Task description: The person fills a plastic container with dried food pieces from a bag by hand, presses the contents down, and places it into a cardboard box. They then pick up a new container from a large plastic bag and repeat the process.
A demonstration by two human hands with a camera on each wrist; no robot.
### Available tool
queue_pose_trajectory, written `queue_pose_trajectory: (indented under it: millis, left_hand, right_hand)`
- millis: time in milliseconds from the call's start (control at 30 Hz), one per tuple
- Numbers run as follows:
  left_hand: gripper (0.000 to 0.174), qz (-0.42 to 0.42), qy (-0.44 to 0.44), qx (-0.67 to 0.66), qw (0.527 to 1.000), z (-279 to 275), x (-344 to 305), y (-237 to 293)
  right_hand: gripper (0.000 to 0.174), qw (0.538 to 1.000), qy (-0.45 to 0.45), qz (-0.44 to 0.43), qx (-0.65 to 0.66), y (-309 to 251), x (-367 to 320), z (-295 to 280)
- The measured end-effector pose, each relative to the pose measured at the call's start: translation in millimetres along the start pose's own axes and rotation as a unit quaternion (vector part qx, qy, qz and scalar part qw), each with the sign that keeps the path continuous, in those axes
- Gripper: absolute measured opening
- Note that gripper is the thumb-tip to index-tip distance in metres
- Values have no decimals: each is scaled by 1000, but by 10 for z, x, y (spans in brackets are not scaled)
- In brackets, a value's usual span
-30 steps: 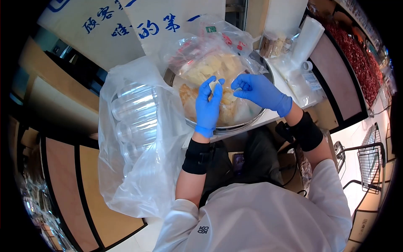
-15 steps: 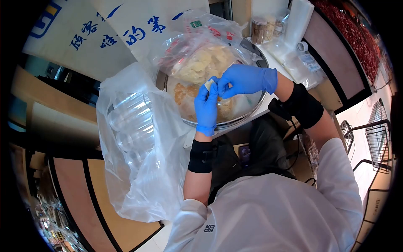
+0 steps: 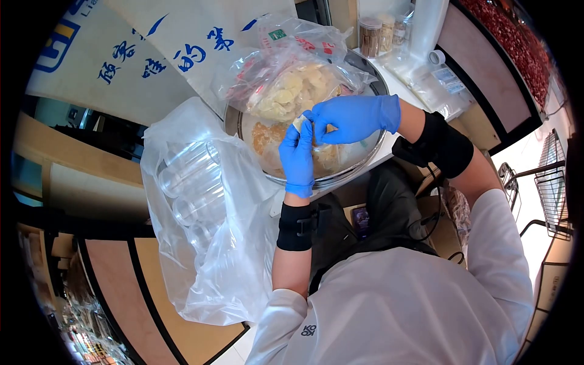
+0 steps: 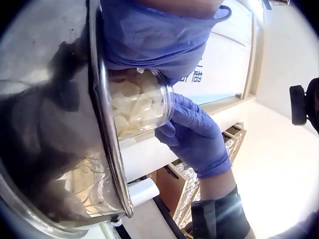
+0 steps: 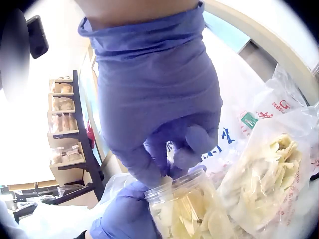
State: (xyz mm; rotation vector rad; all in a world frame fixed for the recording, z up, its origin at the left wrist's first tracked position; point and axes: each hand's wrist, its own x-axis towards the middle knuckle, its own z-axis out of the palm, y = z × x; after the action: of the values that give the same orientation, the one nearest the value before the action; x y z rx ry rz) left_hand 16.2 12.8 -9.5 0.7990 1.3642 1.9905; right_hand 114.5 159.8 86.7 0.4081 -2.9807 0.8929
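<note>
My gloved left hand (image 3: 297,157) points up over the steel bowl (image 3: 385,137) and pinches a pale slice (image 3: 298,123) between its fingertips. From the right comes my gloved right hand (image 3: 358,118), its fingers curled and its tips meeting the left ones at that slice. Below both hands a clear plastic jar (image 5: 199,211), holding pale yellow slices, stands with its threaded mouth close under the right fingertips in the right wrist view. Seen from the left wrist, this jar lies between the left hand (image 4: 154,42) and right hand (image 4: 197,134). The right fingertips' grip is largely hidden.
Behind the hands, a printed plastic bag (image 3: 286,36) of pale dried pieces overhangs the bowl. To the left lies a large bag (image 3: 207,280) with several clear jars. Filled jars (image 3: 370,36) and a roll of plastic (image 3: 429,27) stand at the back right.
My right hand has moved left to meet the left hand's fingertips, closing the gap seen one second ago. The head view has shifted, so the bowl sits slightly farther left.
</note>
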Motion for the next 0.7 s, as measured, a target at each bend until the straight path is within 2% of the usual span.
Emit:
queue_pose_trajectory:
  millis: [33, 100, 333, 400, 467, 600, 700]
  left_hand:
    - [36, 24, 9, 6, 1000, 28, -6, 4]
    - [36, 48, 19, 13, 999, 50, -14, 33]
    - [32, 46, 21, -6, 999, 69, -21, 66]
    - [32, 40, 24, -16, 999, 52, -16, 33]
    - [32, 54, 9, 22, 998, 47, -19, 27]
    - [32, 58, 2, 5, 998, 45, -6, -6]
    - [32, 62, -3, 6, 998, 32, 10, 4]
  right_hand:
    - [22, 1000, 0, 0, 0, -9, -16, -15]
    - [24, 991, -80, 106, -24, -35, -55, -58]
    - [30, 986, -105, 126, -22, -1, -87, -8]
    - [31, 995, 34, 88, 16, -58, -129, -42]
    - [31, 997, 21, 78, 11, -13, -158, -15]
    - [32, 997, 4, 61, 37, 37, -163, 108]
    - [29, 999, 30, 33, 11, 88, -172, 112]
